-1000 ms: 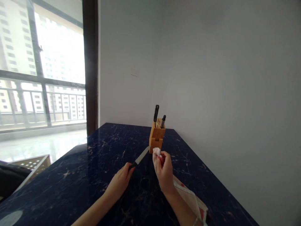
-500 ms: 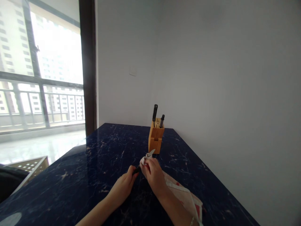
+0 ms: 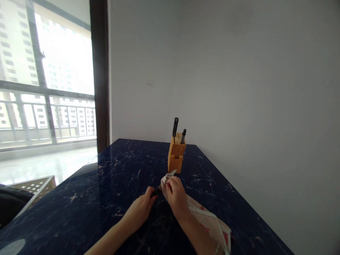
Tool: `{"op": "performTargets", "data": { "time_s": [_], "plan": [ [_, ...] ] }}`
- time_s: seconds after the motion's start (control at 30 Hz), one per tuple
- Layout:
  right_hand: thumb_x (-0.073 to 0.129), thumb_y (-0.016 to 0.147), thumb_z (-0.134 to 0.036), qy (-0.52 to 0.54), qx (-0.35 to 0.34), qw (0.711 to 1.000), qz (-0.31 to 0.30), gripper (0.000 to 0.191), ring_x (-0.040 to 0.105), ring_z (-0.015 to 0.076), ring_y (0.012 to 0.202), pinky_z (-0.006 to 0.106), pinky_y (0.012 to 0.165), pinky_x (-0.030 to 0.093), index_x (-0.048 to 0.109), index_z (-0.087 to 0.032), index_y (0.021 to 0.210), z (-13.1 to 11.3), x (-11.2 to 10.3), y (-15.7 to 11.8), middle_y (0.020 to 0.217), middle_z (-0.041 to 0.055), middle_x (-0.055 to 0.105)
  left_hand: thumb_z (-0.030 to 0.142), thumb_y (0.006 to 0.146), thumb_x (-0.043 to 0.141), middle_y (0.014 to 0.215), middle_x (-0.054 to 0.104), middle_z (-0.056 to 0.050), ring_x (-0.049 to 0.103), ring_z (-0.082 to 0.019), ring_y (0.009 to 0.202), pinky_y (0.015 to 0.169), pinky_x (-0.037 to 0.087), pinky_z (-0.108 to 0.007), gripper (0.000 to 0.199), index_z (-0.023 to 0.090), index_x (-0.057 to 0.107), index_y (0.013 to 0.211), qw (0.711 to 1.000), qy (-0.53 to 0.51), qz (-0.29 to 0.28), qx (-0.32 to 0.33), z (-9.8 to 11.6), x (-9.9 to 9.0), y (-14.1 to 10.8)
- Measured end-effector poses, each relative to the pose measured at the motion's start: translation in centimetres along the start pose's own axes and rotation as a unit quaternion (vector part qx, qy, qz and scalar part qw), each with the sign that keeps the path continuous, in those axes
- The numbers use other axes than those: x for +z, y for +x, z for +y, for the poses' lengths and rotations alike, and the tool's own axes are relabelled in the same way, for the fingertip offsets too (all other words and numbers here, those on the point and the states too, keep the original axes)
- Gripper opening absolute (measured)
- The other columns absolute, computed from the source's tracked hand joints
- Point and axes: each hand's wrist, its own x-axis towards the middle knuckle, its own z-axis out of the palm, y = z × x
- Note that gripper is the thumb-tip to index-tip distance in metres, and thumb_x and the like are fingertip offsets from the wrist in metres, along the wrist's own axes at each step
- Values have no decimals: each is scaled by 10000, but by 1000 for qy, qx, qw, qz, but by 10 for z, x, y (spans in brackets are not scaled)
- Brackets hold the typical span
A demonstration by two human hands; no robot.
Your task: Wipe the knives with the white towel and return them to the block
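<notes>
Cloth wrapping around the blade, left hand steadying the handle

A kitchen knife [image 3: 155, 192] is lying between the two hands above the near middle of the table [image 3: 119, 170], its black handle pointing near and left, its tip showing beyond the cloth and pointing far and right. The left hand [image 3: 138, 211] is closing around the handle. The right hand [image 3: 177, 197] is pinching a folded part of the cloth [image 3: 209, 221] around the blade, apparently wiping it; the fingers are hiding most of the metal. As a judgement, moving the cloth along is calling for a steady handle, a light pinch and fingertips staying clear of the edge.

The rest of the cloth, pale with red patches, is spreading beneath and to the right of the right forearm. Just beyond the hands, a wooden knife block [image 3: 175, 161] is standing upright, holding a long black handle [image 3: 175, 126] at left and a shorter dark handle [image 3: 183, 136] at right. Whether the tip is touching the block is staying unclear.
</notes>
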Motion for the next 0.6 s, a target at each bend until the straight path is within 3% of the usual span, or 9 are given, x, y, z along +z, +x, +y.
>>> {"op": "performTargets", "data": {
  "time_s": [0.13,0.3,0.5,0.6],
  "plan": [
    [419,812,-151,-4,53,997,59,109,498,157,784,293,733,410,491,-202,747,12,0,2,791,33,517,291,884,259,840,653,-45,626,-184,780,681,426,-247,187,217,389,995,1000,9,-6,13,-1,3,0],
    [410,789,-113,12,13,1000,-5,125,499,158,840,287,765,398,493,-204,766,8,-1,0,842,36,529,283,889,243,806,643,-48,622,-181,758,671,413,-240,182,203,370,993,999,23,-5,36,-4,4,0],
    [426,785,-167,-19,106,991,80,89,496,150,684,281,675,403,506,-189,753,21,-13,7,731,24,519,296,896,227,781,630,-33,623,-174,720,629,401,-229,174,215,373,946,998,38,-26,37,-2,3,-1],
    [422,782,-181,-6,106,992,73,84,508,153,698,275,674,401,503,-188,758,26,-13,7,740,27,532,303,896,234,789,632,-33,626,-177,726,627,398,-232,174,215,372,954,998,40,-26,34,-2,3,-1]
  ]
}}
